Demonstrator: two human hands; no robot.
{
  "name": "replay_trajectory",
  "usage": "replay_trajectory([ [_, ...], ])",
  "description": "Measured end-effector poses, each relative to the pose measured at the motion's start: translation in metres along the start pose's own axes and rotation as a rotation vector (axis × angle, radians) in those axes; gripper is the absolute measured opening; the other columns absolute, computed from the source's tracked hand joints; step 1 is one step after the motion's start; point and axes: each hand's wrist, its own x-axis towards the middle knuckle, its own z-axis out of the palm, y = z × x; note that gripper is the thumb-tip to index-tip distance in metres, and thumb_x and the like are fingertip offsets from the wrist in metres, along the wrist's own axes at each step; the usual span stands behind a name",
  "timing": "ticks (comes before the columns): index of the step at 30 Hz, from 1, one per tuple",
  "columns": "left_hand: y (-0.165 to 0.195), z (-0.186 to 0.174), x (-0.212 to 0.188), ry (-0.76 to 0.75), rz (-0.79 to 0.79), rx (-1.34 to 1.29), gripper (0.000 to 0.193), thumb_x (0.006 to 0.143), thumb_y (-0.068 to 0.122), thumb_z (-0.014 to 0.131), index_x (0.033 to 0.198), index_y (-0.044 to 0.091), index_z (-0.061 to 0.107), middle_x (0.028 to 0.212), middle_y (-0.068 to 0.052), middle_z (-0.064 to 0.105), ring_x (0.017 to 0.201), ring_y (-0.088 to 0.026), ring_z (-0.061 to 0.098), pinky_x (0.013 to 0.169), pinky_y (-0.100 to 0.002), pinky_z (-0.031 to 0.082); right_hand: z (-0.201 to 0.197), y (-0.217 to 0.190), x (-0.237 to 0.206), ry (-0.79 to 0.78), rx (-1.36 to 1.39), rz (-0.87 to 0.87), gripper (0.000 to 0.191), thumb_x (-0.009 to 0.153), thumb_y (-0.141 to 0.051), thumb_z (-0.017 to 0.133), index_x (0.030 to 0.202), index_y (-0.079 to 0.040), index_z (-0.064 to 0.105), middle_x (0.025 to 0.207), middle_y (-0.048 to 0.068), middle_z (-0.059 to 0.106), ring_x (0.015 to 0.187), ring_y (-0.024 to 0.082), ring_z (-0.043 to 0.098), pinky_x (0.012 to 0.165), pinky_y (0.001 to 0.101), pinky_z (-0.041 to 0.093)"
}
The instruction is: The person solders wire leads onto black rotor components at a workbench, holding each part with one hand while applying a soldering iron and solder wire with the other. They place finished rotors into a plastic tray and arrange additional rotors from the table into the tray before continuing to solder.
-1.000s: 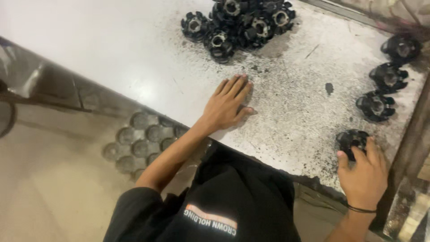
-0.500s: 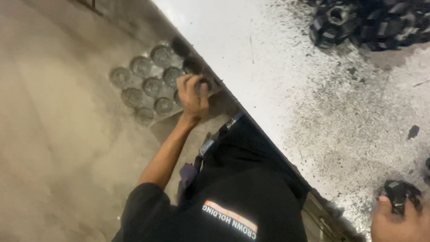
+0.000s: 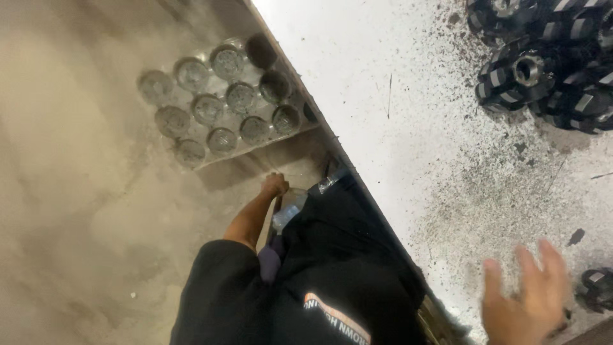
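Note:
My right hand (image 3: 525, 300) hovers over the white table (image 3: 383, 108) at the lower right, fingers spread and holding nothing. A single black toothed metal part (image 3: 597, 289) lies just to its right, apart from the fingers. My left hand (image 3: 276, 185) hangs below the table edge beside my dark shirt, fingers curled; whether it holds anything is hidden. Above it on the floor lies a clear plastic tray (image 3: 295, 132) of round cups. A pile of several black toothed parts (image 3: 543, 70) sits at the table's top right.
Dark grit and shavings (image 3: 498, 185) are scattered over the right part of the table. A small clear object (image 3: 284, 216) shows at my waist. The dusty beige floor (image 3: 83, 223) fills the left side.
My left hand left the table edge and dropped down beside my body. My right hand let go of the black part and opened. The view swung further toward the floor.

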Motion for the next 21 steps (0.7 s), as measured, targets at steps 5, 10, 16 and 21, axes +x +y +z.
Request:
replay_trajectory([
  [5,0.044,-0.03,0.039,0.105,0.086,-0.029,0.057,0.095,0.042,0.057,0.14,0.008,0.055,0.155,-0.018,0.043,0.139,-0.041,0.046,0.111,-0.051,0.043,0.046,-0.102,0.074,-0.32,0.004,-0.388,0.096,0.07,-0.056,0.077,0.139,0.007,0.052,0.149,0.035,0.045,0.139,0.05,0.044,0.11,0.0595,0.04],
  [10,0.071,-0.039,0.087,0.118,0.118,0.062,0.05,0.095,0.037,0.059,0.135,0.008,0.06,0.148,-0.015,0.047,0.133,-0.037,0.048,0.105,-0.049,0.046,0.076,-0.144,0.092,-0.31,-0.203,-0.358,0.092,0.077,-0.049,0.073,0.143,0.008,0.043,0.152,0.036,0.039,0.139,0.057,0.039,0.111,0.0668,0.035],
  [16,0.092,-0.034,0.142,0.114,0.183,0.048,0.043,0.095,0.035,0.061,0.128,0.006,0.063,0.133,-0.016,0.053,0.12,-0.034,0.052,0.098,-0.046,0.047,0.101,-0.121,0.066,-0.283,-0.25,-0.315,0.091,0.079,-0.05,0.061,0.149,-0.001,0.029,0.154,0.032,0.035,0.142,0.054,0.036,0.111,0.0722,0.032],
  [21,0.098,-0.023,0.158,0.172,0.239,0.0,0.039,0.096,0.033,0.063,0.122,0.004,0.066,0.121,-0.016,0.058,0.11,-0.032,0.055,0.091,-0.044,0.048,0.103,-0.109,0.063,-0.317,-0.239,-0.314,0.099,0.076,-0.057,0.062,0.15,-0.003,0.024,0.151,0.032,0.033,0.14,0.051,0.035,0.109,0.0711,0.029],
])
